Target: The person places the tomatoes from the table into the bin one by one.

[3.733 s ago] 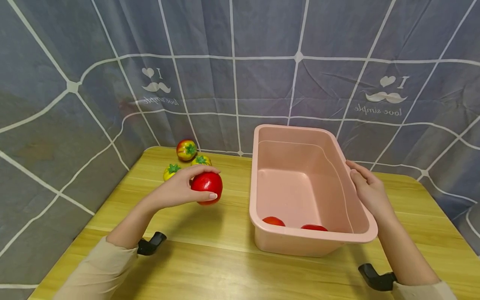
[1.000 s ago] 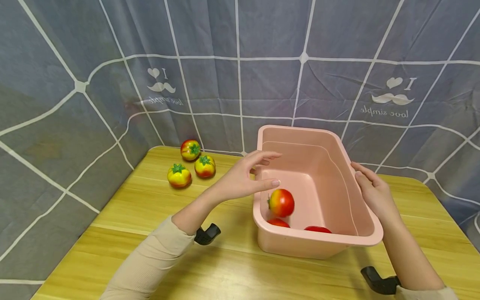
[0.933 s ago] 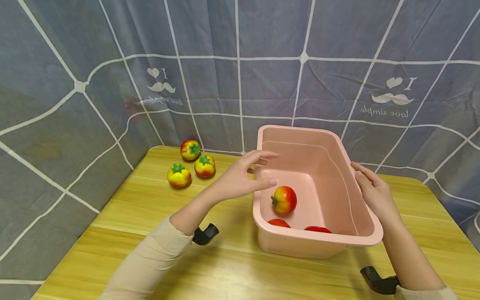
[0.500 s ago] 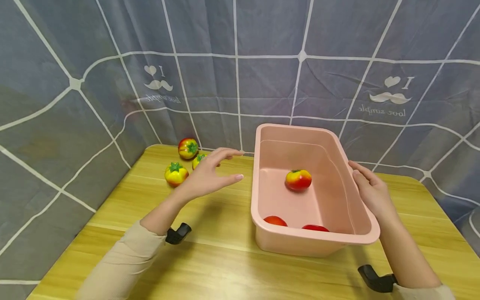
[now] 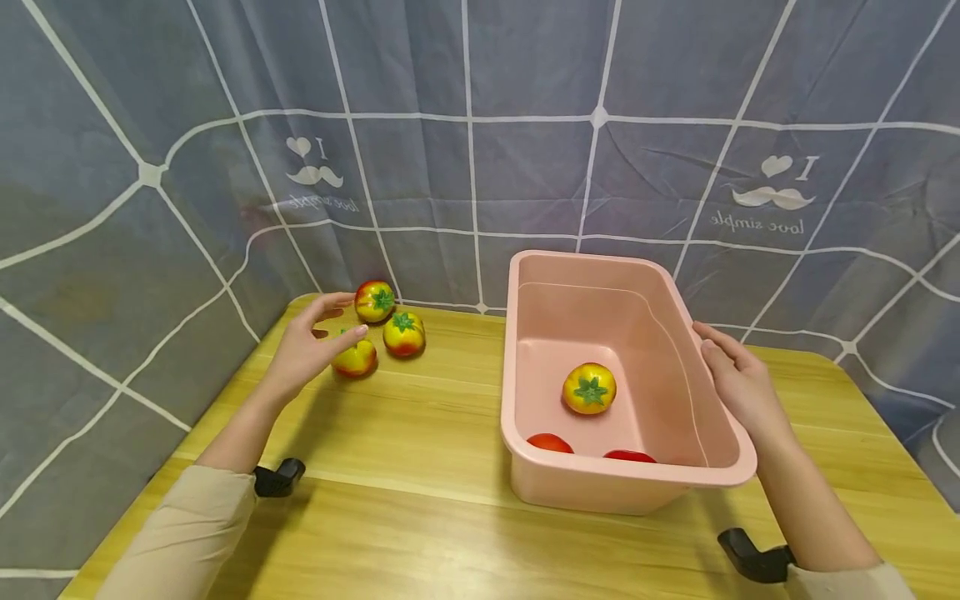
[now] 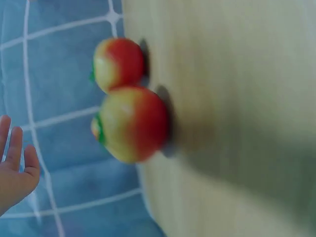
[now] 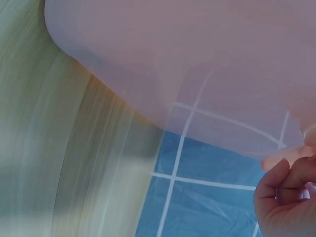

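Observation:
My left hand (image 5: 307,346) hovers with spread, relaxed fingers over the nearest of three yellow-and-red tomatoes (image 5: 356,360), partly covering it; contact cannot be told. A second tomato (image 5: 404,334) lies to its right and a third tomato (image 5: 374,301) behind. Two blurred tomatoes (image 6: 140,123) show in the left wrist view, apart from the fingers (image 6: 15,153). My right hand (image 5: 742,387) grips the right rim of a pink plastic bin (image 5: 508,367), its fingers curled at the edge. Inside sits a tomato (image 5: 589,388), green calyx up. Two red tops (image 5: 550,442) peek above the near wall.
The wooden table (image 5: 420,492) carries the bin and the loose tomatoes. A grey-blue curtain (image 5: 540,183) with white grid lines stands behind and at both sides. Black wrist mounts (image 5: 279,478) jut from both forearms.
My left hand carried a tomato rightward, released it in the bin, then moved back left to the others. That tomato rolled and now shows its calyx. My right hand stayed on the rim.

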`<state>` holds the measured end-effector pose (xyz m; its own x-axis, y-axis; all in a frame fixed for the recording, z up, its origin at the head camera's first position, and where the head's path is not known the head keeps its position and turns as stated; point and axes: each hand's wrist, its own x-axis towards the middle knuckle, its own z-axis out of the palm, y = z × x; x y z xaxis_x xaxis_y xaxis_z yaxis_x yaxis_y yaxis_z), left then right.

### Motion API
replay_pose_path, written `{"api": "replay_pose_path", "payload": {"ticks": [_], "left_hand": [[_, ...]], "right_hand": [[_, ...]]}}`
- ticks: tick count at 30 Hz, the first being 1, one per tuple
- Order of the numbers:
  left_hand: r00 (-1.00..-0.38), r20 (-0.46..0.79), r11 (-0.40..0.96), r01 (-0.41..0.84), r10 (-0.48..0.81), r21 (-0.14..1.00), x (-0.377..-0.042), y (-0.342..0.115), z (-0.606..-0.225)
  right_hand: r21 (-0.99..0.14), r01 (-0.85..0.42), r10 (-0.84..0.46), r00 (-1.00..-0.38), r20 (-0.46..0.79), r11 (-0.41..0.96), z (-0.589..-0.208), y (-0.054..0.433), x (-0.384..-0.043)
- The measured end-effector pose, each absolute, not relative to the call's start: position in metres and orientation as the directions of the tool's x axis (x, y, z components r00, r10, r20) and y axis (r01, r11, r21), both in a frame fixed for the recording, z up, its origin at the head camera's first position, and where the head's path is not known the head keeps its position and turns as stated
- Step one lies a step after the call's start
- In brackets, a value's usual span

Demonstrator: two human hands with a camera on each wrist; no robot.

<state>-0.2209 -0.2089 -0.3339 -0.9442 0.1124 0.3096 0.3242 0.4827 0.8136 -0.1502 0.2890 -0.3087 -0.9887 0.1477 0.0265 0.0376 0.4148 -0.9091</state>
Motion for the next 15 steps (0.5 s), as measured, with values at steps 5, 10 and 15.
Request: {"api": "replay_pose_path", "payload": {"ticks": [5,10,15], "left_hand": [[-0.963,0.251,0.491,0.266,0.097,0.830,-0.226,-0.222,-0.351],[-0.979,0.185,0.450,0.202,0.083,0.870,-0.231,-0.230,-0.366],[-0.992,0.114,0.480,0.129,0.060,0.868,-0.238,-0.234,-0.376]], "right_hand": [[-0.920,0.041,0.147,-0.989,0.018,0.390,-0.308,0.291,-0.149],[-0.915,0.037,0.143,-0.990,0.023,0.401,-0.308,0.289,-0.150],[-0.903,0.028,0.144,-0.989,0.037,0.429,-0.309,0.289,-0.150]]}}
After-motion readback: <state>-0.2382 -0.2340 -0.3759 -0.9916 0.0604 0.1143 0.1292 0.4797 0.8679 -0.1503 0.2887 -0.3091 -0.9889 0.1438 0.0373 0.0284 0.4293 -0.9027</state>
